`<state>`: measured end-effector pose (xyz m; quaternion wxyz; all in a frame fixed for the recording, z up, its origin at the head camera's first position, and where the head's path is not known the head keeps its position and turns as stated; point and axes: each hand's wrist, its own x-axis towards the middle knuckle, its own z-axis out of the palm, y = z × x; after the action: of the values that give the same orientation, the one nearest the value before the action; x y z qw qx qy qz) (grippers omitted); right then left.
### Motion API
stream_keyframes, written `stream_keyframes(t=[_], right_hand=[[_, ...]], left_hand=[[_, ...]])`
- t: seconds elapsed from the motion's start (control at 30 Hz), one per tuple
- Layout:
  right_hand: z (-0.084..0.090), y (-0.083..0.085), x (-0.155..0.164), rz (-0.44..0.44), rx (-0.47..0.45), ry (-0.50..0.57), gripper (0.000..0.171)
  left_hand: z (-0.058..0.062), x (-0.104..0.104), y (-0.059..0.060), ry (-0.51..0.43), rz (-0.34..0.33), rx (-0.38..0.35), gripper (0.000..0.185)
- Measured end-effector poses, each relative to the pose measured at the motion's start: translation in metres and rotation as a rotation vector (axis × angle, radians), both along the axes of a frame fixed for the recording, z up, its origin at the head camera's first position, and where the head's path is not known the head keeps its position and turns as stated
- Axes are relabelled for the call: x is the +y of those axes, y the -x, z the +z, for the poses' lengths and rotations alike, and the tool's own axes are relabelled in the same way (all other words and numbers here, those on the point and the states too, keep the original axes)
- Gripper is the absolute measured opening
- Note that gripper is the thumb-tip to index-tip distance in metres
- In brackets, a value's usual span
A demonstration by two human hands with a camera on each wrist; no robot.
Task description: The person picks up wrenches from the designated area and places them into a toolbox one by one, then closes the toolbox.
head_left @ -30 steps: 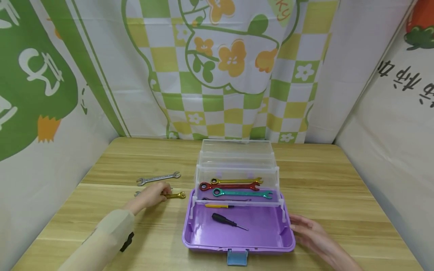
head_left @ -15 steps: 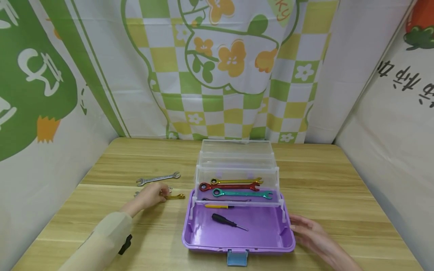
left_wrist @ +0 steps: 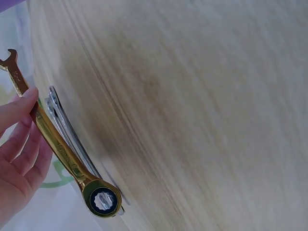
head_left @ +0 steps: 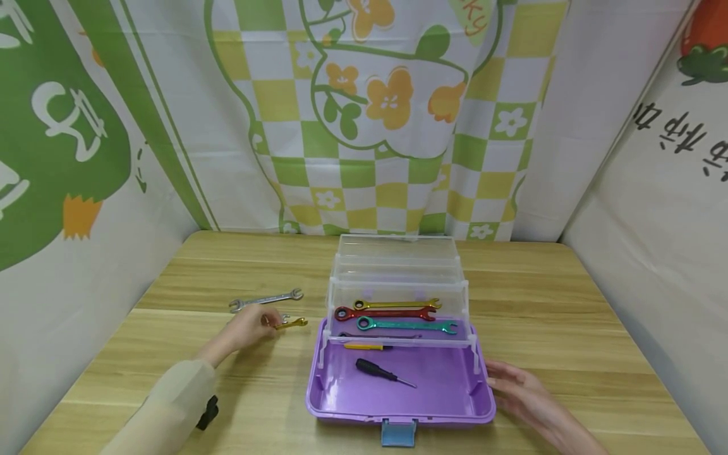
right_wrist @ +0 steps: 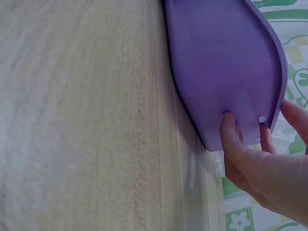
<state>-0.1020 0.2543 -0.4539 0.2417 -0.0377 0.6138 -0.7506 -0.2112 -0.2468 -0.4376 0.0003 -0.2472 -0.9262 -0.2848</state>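
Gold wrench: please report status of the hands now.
Left hand pinches gold wrench, lifted off table. Right hand touches purple toolbox side. Nothing in the way.

Your toolbox (head_left: 398, 404) sits mid-table (head_left: 569, 303), three wrenches (head_left: 398, 314) in its upper tray (head_left: 398, 284), a screwdriver (head_left: 383, 371) in the bottom. Left of it your left hand (head_left: 250, 327) has one wrench (head_left: 291, 323), another wrench (head_left: 265, 299) lies just behind. Right hand (head_left: 526, 392) is against the box's right side.
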Motion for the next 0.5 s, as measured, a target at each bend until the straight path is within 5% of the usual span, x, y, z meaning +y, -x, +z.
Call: stream_keyframes(t=[0.5], right_hand=[[0.0,0.0,0.0,-0.017,-0.008,-0.004,0.049]], left_hand=[[0.011,0.0,-0.003,-0.074,0.074,0.0,0.011]])
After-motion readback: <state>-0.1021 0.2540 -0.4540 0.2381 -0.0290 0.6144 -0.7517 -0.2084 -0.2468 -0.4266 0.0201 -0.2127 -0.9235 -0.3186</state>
